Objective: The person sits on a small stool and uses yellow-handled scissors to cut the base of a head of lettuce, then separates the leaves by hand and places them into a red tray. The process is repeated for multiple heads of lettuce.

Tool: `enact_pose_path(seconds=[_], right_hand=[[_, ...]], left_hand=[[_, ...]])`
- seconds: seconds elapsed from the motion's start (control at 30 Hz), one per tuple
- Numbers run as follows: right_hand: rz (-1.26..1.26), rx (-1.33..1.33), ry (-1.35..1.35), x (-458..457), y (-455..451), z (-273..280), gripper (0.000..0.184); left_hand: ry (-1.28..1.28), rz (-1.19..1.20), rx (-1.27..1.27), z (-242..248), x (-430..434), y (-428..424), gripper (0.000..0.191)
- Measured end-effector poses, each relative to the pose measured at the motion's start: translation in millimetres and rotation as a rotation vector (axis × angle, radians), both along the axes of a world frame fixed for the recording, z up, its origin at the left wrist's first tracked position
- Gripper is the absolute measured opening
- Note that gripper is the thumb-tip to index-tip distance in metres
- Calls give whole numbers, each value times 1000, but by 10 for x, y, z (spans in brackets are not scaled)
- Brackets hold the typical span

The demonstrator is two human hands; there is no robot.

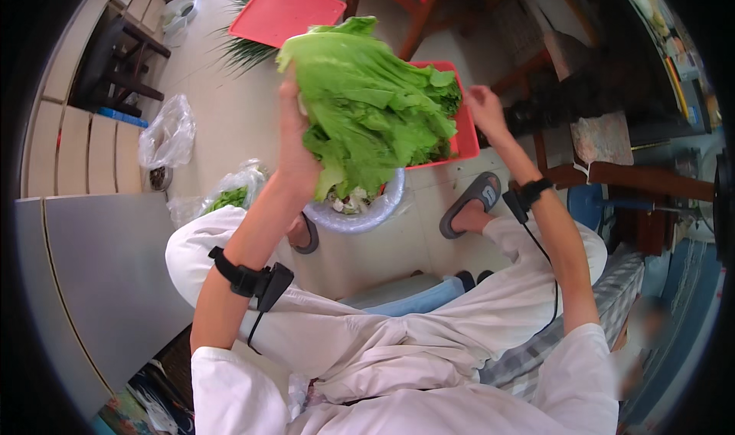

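Observation:
My left hand (296, 142) grips a large head of leafy green lettuce (367, 96) by its left side, raised over the floor. Beyond the lettuce's right edge is my right hand (487, 112), its fingers curled near the rim of a red plastic basin (472, 142); whether they hold anything cannot be told. Darker leafy greens (449, 95) lie in that basin, partly hidden by the lettuce. Under the lettuce stands a round bin lined with a plastic bag (367, 223), holding pale vegetable scraps (351, 201).
A red tray (287, 13) rests over long green stalks (244, 53) on the floor. To the left are a clear plastic bag (167, 133) and a bag with green leaves (228, 198). Wooden chair legs (413, 30) stand behind the basin. A grey cabinet (115, 274) is at lower left.

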State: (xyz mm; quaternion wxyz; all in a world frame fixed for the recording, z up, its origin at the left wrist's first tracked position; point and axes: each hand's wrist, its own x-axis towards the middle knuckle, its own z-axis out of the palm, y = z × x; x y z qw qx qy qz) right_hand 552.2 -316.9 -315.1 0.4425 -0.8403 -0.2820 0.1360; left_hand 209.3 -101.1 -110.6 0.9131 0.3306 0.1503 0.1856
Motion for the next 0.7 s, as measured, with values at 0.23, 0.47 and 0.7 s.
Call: enact_pose_path(seconds=[0.23,0.47,0.7], right_hand=[[-5,725,-137,-1411,425,1877,27],[767,127,-1157,-2440,160,2196,39],[542,99,-1196,-2781,400,2031,49]], left_hand=[[3,-6,-101,102,-53,-63,85],[-155,-68,-227,-36,120,-116,78],[-66,-16,-200,29,21,-153,75]])
